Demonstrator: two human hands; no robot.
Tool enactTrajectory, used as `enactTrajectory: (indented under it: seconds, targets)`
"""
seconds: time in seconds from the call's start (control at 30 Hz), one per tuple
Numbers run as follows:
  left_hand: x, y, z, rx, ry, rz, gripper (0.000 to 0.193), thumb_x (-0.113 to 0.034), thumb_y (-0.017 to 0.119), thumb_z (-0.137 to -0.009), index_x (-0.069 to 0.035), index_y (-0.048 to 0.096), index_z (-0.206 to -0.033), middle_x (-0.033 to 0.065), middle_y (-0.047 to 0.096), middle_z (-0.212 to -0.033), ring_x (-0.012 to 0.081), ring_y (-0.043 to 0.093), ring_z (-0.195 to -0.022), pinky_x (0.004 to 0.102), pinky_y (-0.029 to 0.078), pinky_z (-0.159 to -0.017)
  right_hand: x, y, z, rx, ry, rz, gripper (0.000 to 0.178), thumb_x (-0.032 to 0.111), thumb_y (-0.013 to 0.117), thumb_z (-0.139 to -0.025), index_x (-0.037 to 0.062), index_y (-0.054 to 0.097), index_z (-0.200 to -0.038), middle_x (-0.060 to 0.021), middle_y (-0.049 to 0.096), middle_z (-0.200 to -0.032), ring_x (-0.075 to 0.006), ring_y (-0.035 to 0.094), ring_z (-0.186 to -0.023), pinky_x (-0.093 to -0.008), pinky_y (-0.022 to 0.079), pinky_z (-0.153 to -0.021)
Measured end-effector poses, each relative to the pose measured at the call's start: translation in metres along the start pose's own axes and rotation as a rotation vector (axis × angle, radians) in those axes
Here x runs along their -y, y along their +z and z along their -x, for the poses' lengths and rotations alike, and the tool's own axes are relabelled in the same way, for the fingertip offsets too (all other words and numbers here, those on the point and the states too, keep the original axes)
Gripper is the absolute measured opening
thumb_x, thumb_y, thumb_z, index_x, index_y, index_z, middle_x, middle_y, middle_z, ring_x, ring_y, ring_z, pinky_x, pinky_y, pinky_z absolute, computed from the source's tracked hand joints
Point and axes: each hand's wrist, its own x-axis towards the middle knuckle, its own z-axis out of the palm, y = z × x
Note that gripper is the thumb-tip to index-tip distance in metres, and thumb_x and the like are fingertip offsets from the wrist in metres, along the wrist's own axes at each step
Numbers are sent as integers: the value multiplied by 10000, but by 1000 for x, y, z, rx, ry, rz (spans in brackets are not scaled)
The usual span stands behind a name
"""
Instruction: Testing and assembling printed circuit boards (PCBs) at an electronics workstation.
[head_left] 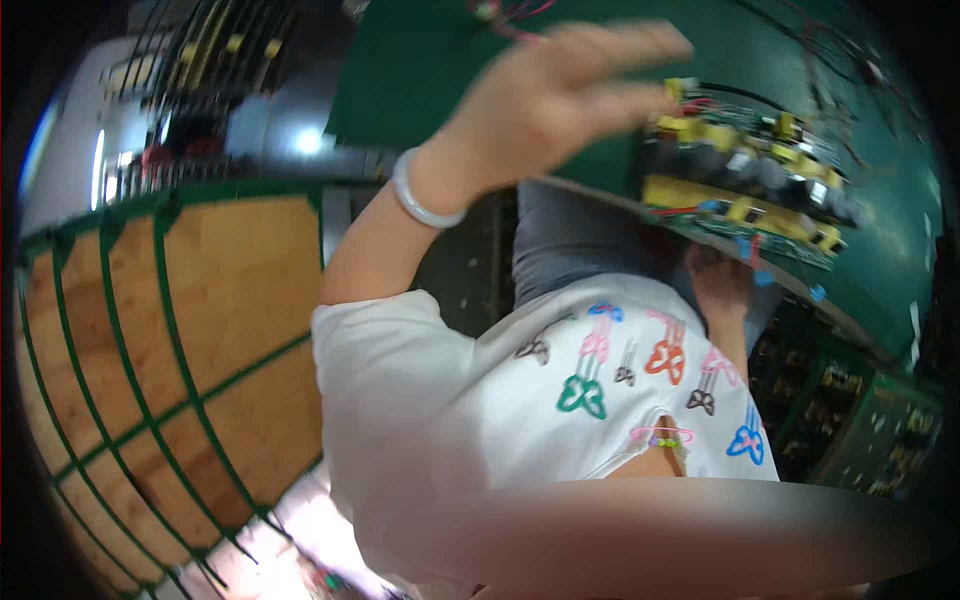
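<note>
A green circuit board [745, 190] carrying yellow and black components is raised over the green mat [450, 70]. My right hand [722, 282] sits under the board's lower edge, fingers curled on it. My left hand [560, 95] is lifted high and blurred by motion. Its fingers are spread, its palm is at the board's left end, and a pale bangle [420, 195] circles the wrist. I cannot see whether it grips the board. My white shirt [480, 400] with coloured butterfly prints fills the lower middle.
A wooden panel behind a green wire grid [160, 340] stands at the left. Trays of more green circuit boards [860, 420] lie at the lower right. Red wires [510, 15] trail over the mat at the top. Dark shelving [200, 60] is at the upper left.
</note>
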Motion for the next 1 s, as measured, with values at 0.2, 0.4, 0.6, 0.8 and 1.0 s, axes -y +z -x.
enactTrajectory:
  seconds: [0.2,0.4,0.6,0.8,1.0]
  targets:
    - [-9,-63,310,-321,-1295,-314,408,-65,693,-861,-48,591,-1256,142,531,-1242,252,633,-1018,344,539,-885,35,-2,-28,279,1,-17,519,399,407,-1008,63,535,-1382,-146,504,-1470,-339,428,-1381,-564,264,-1160]
    - [-129,-40,590,288,-2106,-291,591,-147,774,-805,42,533,-1311,238,549,-1357,391,590,-1163,455,510,-968,97,-46,-51,51,-25,34,534,362,354,-1033,1,492,-1400,-196,472,-1479,-373,420,-1376,-577,288,-1142]
    - [-143,28,652,291,-2196,-133,805,-221,855,-752,45,452,-1396,257,486,-1421,409,474,-1318,449,434,-1094,141,-59,-53,-225,-140,124,506,312,393,-1030,-11,481,-1410,-219,482,-1456,-396,408,-1378,-590,302,-1127]
    - [-109,41,671,325,-2479,-161,1164,-383,907,-689,36,216,-1527,283,283,-1565,409,337,-1429,448,393,-1136,138,-43,-52,-220,-121,104,484,288,424,-1022,-25,507,-1382,-220,505,-1433,-392,438,-1349,-596,313,-1113]
    - [-109,33,684,255,-2320,-205,900,-298,944,-607,67,535,-1320,275,375,-1446,404,461,-1287,433,419,-1093,136,-42,-57,-289,-258,303,510,322,415,-1026,-14,495,-1401,-215,475,-1463,-389,402,-1375,-594,281,-1139]
